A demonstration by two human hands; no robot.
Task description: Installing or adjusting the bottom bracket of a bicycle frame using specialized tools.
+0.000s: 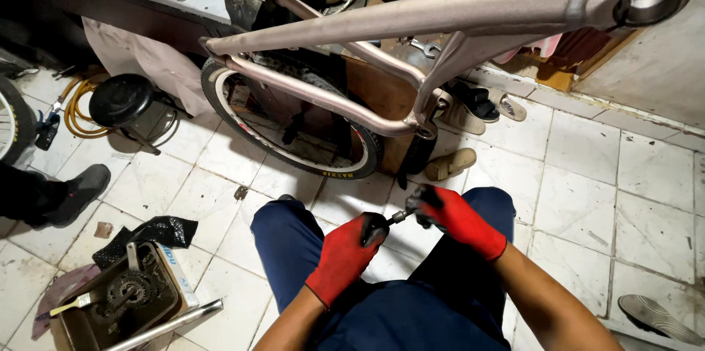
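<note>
Above the lap of the seated person, between 2 red-and-black gloved hands: 1 small hand tool [388, 220] with dark grip and short metal shank, type too small to tell. Left hand [344, 254] closed around the grip; right hand [457, 217] closed on the metal tip end, fingers pinched. Judged light, rigid, not fragile; the bare shank likely slick if greasy, so the dark grip is the better hold. Overhead: 1 bare bicycle frame [411, 20], matt pinkish-grey, held off the floor. Behind it: 1 bicycle wheel [294, 120] with tyre, leaning. Lower left on the tiled floor [587, 189]: 1 rectangular metal tin [121, 299], open, holding 1 toothed sprocket [126, 291] in dark oily residue and 1 brush [73, 303] resting across its rim; 1 crumpled black plastic bag [150, 235] touches the tin.
</note>
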